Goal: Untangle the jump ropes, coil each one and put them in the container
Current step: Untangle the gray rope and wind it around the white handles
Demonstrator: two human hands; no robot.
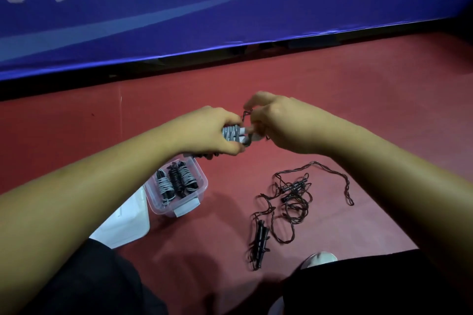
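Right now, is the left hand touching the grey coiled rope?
Touching. Head view: the left hand grips the grey coiled rope, fingers curled round it, no gap.

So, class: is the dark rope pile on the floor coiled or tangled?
Tangled: the dark rope pile sprawls in loose crossing loops on the red floor, handles lying among them.

Bare forearms (107, 176); black legwear (76, 286) — pale shoe (320, 258)

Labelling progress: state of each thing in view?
Grey coiled jump rope, white handles: wound, held off the floor.
Left hand: grips the coil.
Right hand: fingers pinch a dark cord.
Clear plastic container: open, three coiled ropes inside.
White lid: off, beside container.
Black ropes on red floor: tangled, loose.
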